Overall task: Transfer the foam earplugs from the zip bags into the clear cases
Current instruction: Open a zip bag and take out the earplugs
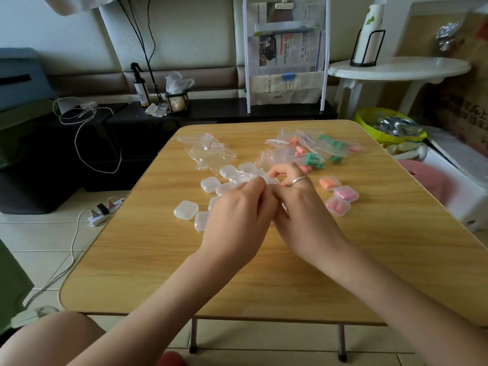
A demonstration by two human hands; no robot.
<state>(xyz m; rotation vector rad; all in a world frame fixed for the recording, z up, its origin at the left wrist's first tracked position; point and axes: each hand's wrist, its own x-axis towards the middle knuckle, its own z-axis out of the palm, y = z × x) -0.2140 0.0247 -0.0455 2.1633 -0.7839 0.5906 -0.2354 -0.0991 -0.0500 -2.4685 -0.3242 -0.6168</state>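
Both forearms reach in from the near edge of the wooden table point(148, 273), and the left hand point(237, 220) and right hand point(301, 207) meet over its middle, fingers curled together around something small and clear. It looks like a zip bag pinched at its mouth, though the knuckles hide most of it, so I cannot be sure. My judgement is that a bag is being opened; next the earplugs must be tipped or picked out into an open case. Empty clear cases point(186, 210) lie just left of and beyond the fingers. Three filled cases point(346, 194) sit close to the right. Farther off, emptied bags point(208, 151) lie at the left and full bags point(311, 149) of pink, orange and green plugs at the right.
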